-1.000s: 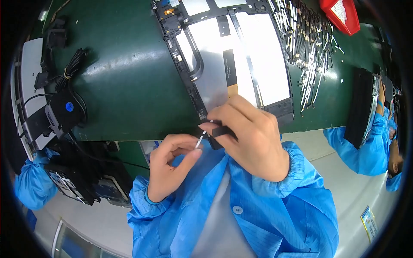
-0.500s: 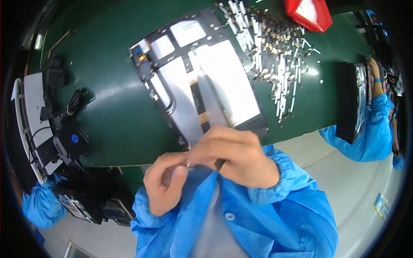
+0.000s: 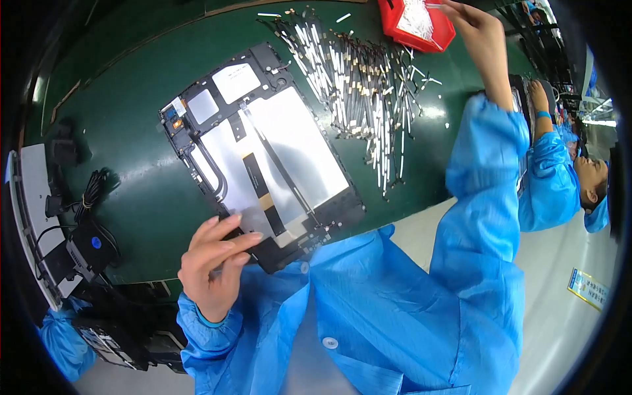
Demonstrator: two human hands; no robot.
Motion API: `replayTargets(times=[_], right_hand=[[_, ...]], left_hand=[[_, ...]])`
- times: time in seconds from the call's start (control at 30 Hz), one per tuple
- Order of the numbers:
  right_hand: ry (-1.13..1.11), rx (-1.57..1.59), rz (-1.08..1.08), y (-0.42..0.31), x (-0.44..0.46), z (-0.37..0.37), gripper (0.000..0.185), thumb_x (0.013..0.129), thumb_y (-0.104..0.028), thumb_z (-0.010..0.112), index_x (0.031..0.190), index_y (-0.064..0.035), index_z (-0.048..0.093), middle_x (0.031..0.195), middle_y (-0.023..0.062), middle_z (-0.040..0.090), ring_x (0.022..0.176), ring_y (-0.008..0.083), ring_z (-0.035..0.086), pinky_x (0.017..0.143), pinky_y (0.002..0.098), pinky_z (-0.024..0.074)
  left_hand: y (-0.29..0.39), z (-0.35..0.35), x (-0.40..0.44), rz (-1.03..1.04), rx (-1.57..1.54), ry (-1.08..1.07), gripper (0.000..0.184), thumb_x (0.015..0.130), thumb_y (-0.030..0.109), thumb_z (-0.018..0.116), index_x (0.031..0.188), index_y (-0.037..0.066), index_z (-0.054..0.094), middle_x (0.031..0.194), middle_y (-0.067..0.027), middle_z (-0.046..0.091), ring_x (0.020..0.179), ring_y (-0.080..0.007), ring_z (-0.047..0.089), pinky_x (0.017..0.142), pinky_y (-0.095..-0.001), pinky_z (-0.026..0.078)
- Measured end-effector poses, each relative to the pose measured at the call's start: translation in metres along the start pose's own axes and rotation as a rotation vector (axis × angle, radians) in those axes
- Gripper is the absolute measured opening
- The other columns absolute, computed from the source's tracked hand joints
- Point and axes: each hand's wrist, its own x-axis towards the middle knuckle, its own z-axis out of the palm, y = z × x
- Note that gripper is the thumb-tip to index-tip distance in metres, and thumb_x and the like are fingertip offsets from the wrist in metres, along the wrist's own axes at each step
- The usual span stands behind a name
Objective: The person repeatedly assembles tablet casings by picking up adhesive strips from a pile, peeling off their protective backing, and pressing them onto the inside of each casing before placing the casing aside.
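An opened tablet (image 3: 309, 148) lies tilted on the table, with silvery panels, a black frame and a dark ribbon cable (image 3: 253, 172) across its middle. At its lower left edge is my left hand (image 3: 214, 263), fingers apart, fingertips over or touching the frame; nothing shows in its grasp. My right hand (image 3: 484, 43) reaches to the far right, over the edge of a red bin (image 3: 408, 39) full of small white strips. Its fingertips are pinched on a thin white strip (image 3: 434, 6); part of the fingers is cut off by the frame's top.
Many black-and-white flex cables (image 3: 355, 85) lie spread between the tablet and the bin. To the left sit a black adapter box (image 3: 92, 243) and a coiled cable (image 3: 91, 194). A co-worker in a blue sleeve (image 3: 553, 178) is at the right; another sleeve (image 3: 66, 345) shows lower left.
My hands were together at the tablet's near edge. The right hand has moved away to the red bin; the left has parted its fingers beside the tablet. The whole view has shifted.
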Motion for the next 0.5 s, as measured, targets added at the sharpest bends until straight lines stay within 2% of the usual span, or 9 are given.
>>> replayTargets(times=[0.03, 0.17, 0.23, 0.27, 0.3, 0.33, 0.37, 0.4, 0.5], right_hand=[[-0.003, -0.001, 0.006, 0.004, 0.002, 0.002, 0.024, 0.076, -0.005, 0.063, 0.097, 0.0062, 0.063, 0.073, 0.0108, 0.065, 0.065, 0.011, 0.057, 0.06, 0.0256, 0.0455], [0.029, -0.031, -0.062, -0.026, -0.005, 0.016, 0.03, 0.078, -0.009, 0.068, 0.105, 0.0035, 0.062, 0.087, 0.0125, 0.068, 0.073, 0.0123, 0.06, 0.066, 0.0271, 0.0478], [-0.073, -0.118, -0.103, -0.03, -0.023, 0.016, 0.038, 0.088, -0.029, 0.061, 0.116, -0.0029, 0.06, 0.099, 0.0066, 0.067, 0.088, 0.0058, 0.058, 0.074, 0.0187, 0.0444], [-0.12, 0.026, -0.145, -0.069, -0.051, 0.024, 0.042, 0.092, -0.03, 0.055, 0.122, -0.0015, 0.054, 0.101, 0.005, 0.064, 0.086, 0.0053, 0.054, 0.07, 0.0174, 0.0413], [-0.246, 0.157, -0.024, -0.112, -0.08, 0.028, 0.035, 0.094, -0.027, 0.05, 0.115, 0.0004, 0.057, 0.093, 0.0049, 0.06, 0.078, 0.0058, 0.048, 0.064, 0.0183, 0.0366], [-0.314, 0.373, 0.072, -0.144, -0.11, 0.034, 0.016, 0.091, -0.009, 0.052, 0.102, 0.0007, 0.058, 0.096, 0.0106, 0.061, 0.083, 0.0148, 0.055, 0.072, 0.0277, 0.0441], [-0.406, 0.322, -0.25, -0.151, -0.132, 0.04, 0.017, 0.083, 0.005, 0.055, 0.099, 0.0007, 0.056, 0.094, 0.0136, 0.058, 0.084, 0.022, 0.056, 0.071, 0.031, 0.0459], [-0.477, 0.337, -0.392, -0.161, -0.146, 0.049, 0.03, 0.073, 0.013, 0.057, 0.1, 0.0009, 0.058, 0.089, 0.0147, 0.055, 0.082, 0.0275, 0.056, 0.067, 0.0331, 0.0476], [-0.496, 0.475, -0.297, -0.185, -0.188, 0.072, 0.028, 0.062, 0.005, 0.068, 0.09, 0.0035, 0.065, 0.08, 0.011, 0.057, 0.07, 0.0235, 0.058, 0.059, 0.0312, 0.0485]], left_hand=[[-0.002, -0.002, -0.002, -0.057, -0.042, -0.019, 0.024, 0.078, 0.001, 0.067, 0.093, 0.006, 0.05, 0.096, -0.0151, 0.068, 0.109, -0.0327, 0.057, 0.1, -0.0466, 0.035], [-0.011, -0.003, 0.005, -0.099, -0.061, 0.099, 0.014, 0.074, 0.002, 0.07, 0.081, 0.004, 0.058, 0.111, -0.0236, 0.06, 0.123, -0.0386, 0.044, 0.104, -0.0476, 0.03], [-0.015, -0.007, 0.013, -0.177, -0.109, 0.122, 0.012, 0.068, 0.001, 0.073, 0.077, 0.003, 0.065, 0.119, -0.0261, 0.055, 0.128, -0.0398, 0.036, 0.104, -0.0477, 0.029], [-0.019, -0.005, 0.016, -0.207, -0.195, 0.153, 0.014, 0.066, 0.001, 0.074, 0.078, 0.002, 0.066, 0.118, -0.0244, 0.056, 0.128, -0.0388, 0.037, 0.104, -0.0468, 0.029], [-0.023, -0.004, 0.019, -0.203, -0.243, 0.145, 0.014, 0.066, 0.001, 0.073, 0.079, 0.001, 0.067, 0.118, -0.0238, 0.057, 0.127, -0.0385, 0.038, 0.103, -0.0459, 0.03], [-0.027, -0.004, 0.021, -0.195, -0.297, 0.138, 0.014, 0.067, 0.001, 0.073, 0.08, 0.001, 0.067, 0.117, -0.0232, 0.058, 0.127, -0.0382, 0.039, 0.103, -0.0451, 0.031], [-0.029, -0.004, 0.024, -0.195, -0.265, 0.138, 0.013, 0.067, 0.001, 0.073, 0.08, 0.001, 0.068, 0.115, -0.0218, 0.059, 0.124, -0.0366, 0.043, 0.101, -0.0435, 0.035], [-0.03, -0.003, 0.025, -0.208, -0.256, 0.155, 0.013, 0.067, 0.001, 0.073, 0.08, 0.001, 0.068, 0.115, -0.0218, 0.059, 0.124, -0.0366, 0.043, 0.101, -0.0435, 0.035], [-0.033, -0.004, 0.026, -0.235, -0.358, 0.154, 0.012, 0.067, 0.001, 0.073, 0.078, 0.001, 0.069, 0.11, -0.0172, 0.063, 0.121, -0.0326, 0.047, 0.098, -0.0406, 0.038]])
